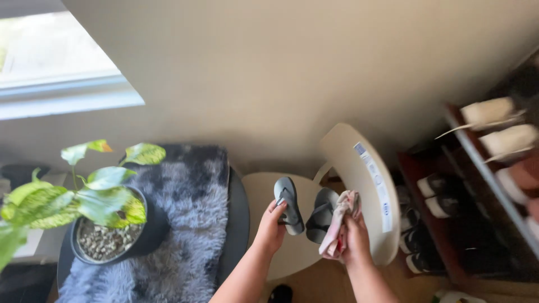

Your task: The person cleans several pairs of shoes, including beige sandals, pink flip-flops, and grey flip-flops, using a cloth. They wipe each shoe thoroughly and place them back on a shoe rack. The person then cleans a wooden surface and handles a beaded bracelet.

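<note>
From where I watched, the cream wall filled most of the view, with a shaggy grey rug (185,219) draped over a dark round table on the left and a dark shoe rack (477,224) on the right. A potted plant (106,224) stood on the rug, well apart from the hands. Between rug and rack stood a pale chair (359,185), its curved back rising to the right.

Two grey flip-flops lay over the chair seat. My left hand (271,227) grasped the left flip-flop (288,205) at its lower end, its long axis running up and away, tilted slightly left. The other flip-flop (323,221) lay just beside it, nearer my right hand (355,241), which was clenched around a pinkish cloth (339,224) that partly covered that sandal's edge.
</note>
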